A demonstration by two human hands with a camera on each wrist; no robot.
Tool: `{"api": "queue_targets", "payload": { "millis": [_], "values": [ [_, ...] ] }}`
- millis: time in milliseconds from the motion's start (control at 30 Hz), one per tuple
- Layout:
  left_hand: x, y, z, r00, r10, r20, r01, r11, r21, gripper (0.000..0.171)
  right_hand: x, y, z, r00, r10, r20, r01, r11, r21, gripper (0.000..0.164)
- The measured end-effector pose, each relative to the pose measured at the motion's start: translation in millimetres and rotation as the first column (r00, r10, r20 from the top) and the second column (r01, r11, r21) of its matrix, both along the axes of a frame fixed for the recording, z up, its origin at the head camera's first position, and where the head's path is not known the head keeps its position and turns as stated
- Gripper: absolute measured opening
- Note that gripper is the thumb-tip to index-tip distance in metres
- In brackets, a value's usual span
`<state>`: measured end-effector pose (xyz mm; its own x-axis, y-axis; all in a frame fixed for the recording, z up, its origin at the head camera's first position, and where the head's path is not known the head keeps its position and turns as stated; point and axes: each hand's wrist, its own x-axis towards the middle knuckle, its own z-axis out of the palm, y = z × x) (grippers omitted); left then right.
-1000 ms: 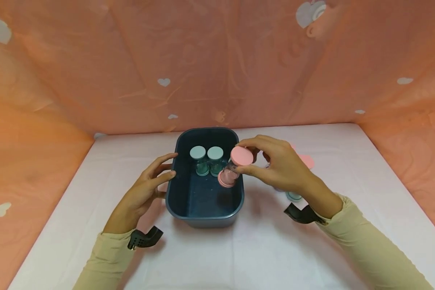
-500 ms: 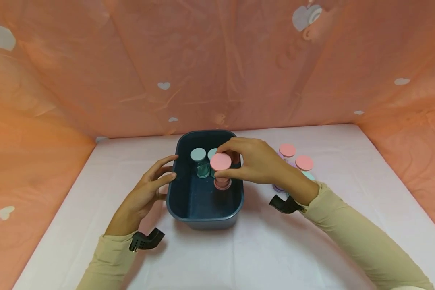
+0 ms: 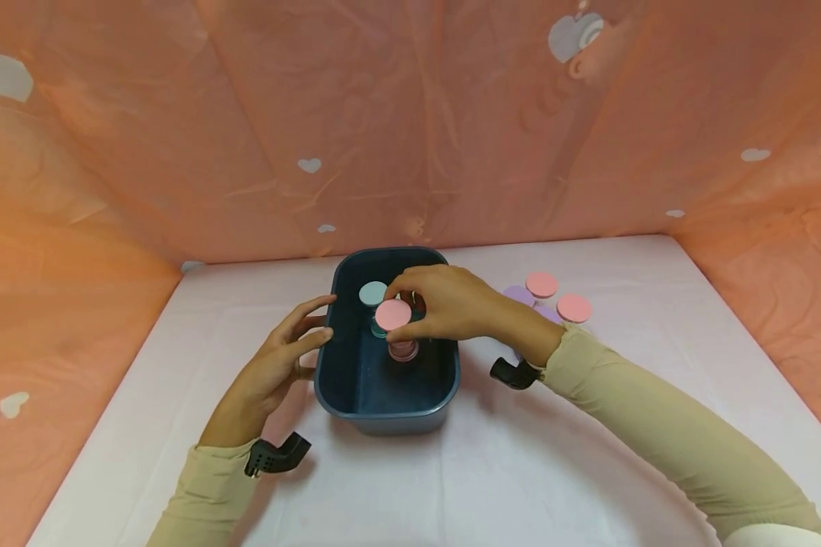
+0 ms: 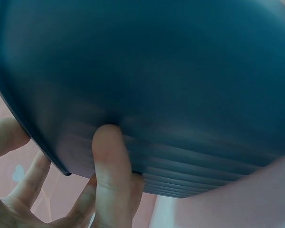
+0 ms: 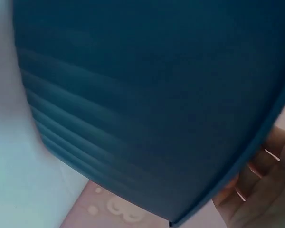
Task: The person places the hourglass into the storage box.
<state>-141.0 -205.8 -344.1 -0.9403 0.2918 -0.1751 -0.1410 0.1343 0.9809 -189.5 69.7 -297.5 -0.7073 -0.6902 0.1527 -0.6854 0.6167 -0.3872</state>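
Note:
A dark blue bin (image 3: 372,415) stands on the white-covered table. Inside it, at the far end, a small clear jar with a pale mint lid (image 3: 372,293) stands upright; whatever is beside it is covered by my right hand (image 3: 458,304). That hand reaches over the right rim and pinches a small jar with a pink lid (image 3: 393,315), held lid up, low in the bin. My left hand (image 3: 267,368) is spread against the bin's left side. In the left wrist view its thumb (image 4: 110,166) presses on the outer wall. The bin's wall (image 5: 147,104) hides the held jar from the right wrist view.
Right of the bin, several more small jars are grouped, with pink lids (image 3: 542,285) and purple lids (image 3: 519,295), partly behind my right forearm. An orange sheet with white hearts (image 3: 410,114) rises behind the table and along both sides.
My right hand has carried the pink-lidded jar leftward and lower into the bin, now covering one mint-lidded jar. More of the jars at right are uncovered. My left hand stays at the bin's side.

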Motion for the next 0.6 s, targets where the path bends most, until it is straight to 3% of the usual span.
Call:
{"api": "queue_targets", "payload": {
  "millis": [367,600],
  "values": [
    [-1.9,0,-0.3,1.000,0.012,0.011,-0.012,1.000,0.009,0.052,-13.6,-15,-5.8,0.999,0.022,0.024,-0.025,0.991,0.133,0.051],
    [-0.5,-4,-2.1,1.000,0.010,0.011,-0.010,1.000,0.007,0.052,-21.7,-24,-13.0,0.998,0.063,0.019,-0.066,0.985,0.157,0.052]
  ]
}}
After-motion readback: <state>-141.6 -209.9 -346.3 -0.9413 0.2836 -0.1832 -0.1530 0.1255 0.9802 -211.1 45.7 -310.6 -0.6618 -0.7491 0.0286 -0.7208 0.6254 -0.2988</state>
